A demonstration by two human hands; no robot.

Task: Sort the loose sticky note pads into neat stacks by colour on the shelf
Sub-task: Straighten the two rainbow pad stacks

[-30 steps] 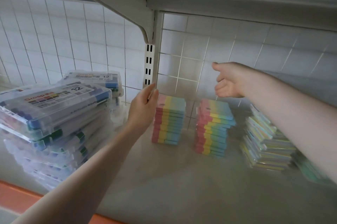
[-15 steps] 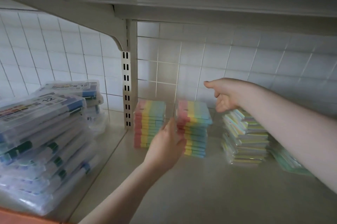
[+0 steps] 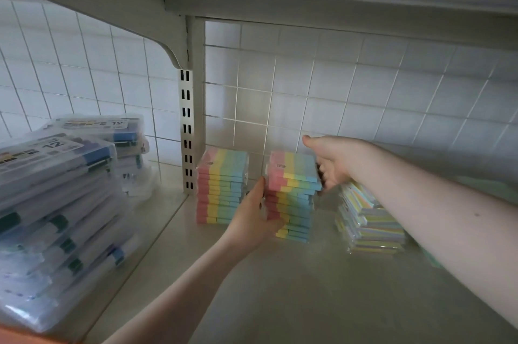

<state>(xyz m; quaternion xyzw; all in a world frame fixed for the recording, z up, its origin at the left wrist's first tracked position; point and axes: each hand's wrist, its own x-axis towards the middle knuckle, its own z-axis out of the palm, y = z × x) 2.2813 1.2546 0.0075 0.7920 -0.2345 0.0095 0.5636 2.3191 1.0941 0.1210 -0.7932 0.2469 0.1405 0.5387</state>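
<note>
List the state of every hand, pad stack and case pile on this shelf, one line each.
left hand: fingers straight, pressed against the left side of the middle stack.
right hand: at the right side of the middle stack's top pads; grip unclear.
middle rainbow stack: upright, pads skewed.
left rainbow stack: upright, squared, untouched.
pale striped stack: leaning, untidy.
marker cases: piled flat, closed.

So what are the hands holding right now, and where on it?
Both are on the second rainbow stack: left hand against its lower left side, right hand at the upper right edge. Whether they grip or only press is unclear.
</note>
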